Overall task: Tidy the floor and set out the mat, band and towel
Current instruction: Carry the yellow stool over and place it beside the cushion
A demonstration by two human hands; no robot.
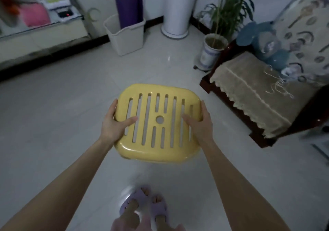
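Observation:
I hold a yellow plastic stool [158,124] with a slotted seat above the pale tiled floor, seen from the top. My left hand [115,122] grips its left edge, thumb lying on the seat. My right hand [199,122] grips the right edge the same way. A rolled purple mat [129,7] stands upright in a white bin [124,38] against the far wall. A pink folded cloth [34,15] lies on the shelf unit at the far left; I cannot tell if it is the towel. No band is visible.
A tall white fan tower [178,8] stands at the back, a potted plant [212,49] to its right. A sofa with a beige cover [252,93] and a blue plush toy [265,44] fills the right side. My feet in lilac slippers [144,202] are below the stool.

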